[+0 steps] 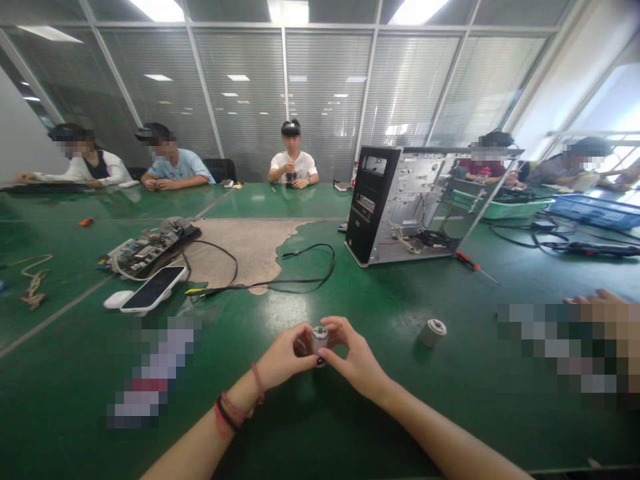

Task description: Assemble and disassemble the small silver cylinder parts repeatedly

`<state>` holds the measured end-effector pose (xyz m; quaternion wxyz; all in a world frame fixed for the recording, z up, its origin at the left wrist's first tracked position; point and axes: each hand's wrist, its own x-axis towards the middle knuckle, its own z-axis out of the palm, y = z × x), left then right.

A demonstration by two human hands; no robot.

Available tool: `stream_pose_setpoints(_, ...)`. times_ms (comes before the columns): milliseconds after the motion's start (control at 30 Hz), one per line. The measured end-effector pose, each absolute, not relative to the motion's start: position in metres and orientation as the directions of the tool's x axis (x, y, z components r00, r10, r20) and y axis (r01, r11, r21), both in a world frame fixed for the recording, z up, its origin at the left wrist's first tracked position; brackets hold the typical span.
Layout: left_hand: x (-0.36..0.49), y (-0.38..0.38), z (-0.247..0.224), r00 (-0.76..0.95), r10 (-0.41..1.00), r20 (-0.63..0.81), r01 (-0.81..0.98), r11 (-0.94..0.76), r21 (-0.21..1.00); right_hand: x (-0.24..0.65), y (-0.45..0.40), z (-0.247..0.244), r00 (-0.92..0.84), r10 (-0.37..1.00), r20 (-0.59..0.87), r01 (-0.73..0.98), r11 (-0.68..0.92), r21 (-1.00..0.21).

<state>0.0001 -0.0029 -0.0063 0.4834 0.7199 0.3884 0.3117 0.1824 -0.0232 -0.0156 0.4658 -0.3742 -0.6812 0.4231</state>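
Near the middle of the green table (280, 427), a small silver-grey metal cylinder (320, 341) stands upright between my two hands. My left hand (286, 353) has its fingers and thumb pressed to the cylinder's left side and front. From the right, my right hand (353, 355) grips the same piece, with fingertips at its top rim and the thumb at its lower front. A recessed opening shows in its upper face. A second similar cylinder (433, 333) sits tilted on the table to the right, touched by neither hand.
An open computer case (373, 207) stands beyond my hands, with a screwdriver (467, 261) beside it. Back left are a phone (154, 289), a circuit assembly (150, 250) and a black cable (280, 282). Another person's hand (607, 327) rests at right. Several people sit around the table.
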Motion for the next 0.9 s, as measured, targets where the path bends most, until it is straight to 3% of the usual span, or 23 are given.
stream_pose_setpoints(233,0.0022,-0.0078,0.0011,0.48,0.854,0.202,0.349,-0.396,0.849,0.183,-0.0222,-0.0209,-0.287,0.877,0.385,0.22,0.452,-0.864)
stream_pose_setpoints(900,-0.002,-0.0094,-0.0071,0.493,0.82,0.292,0.416,-0.517,0.748,0.1839,-0.0193,-0.0222,-0.375,0.764,0.525,0.314,0.637,-0.704)
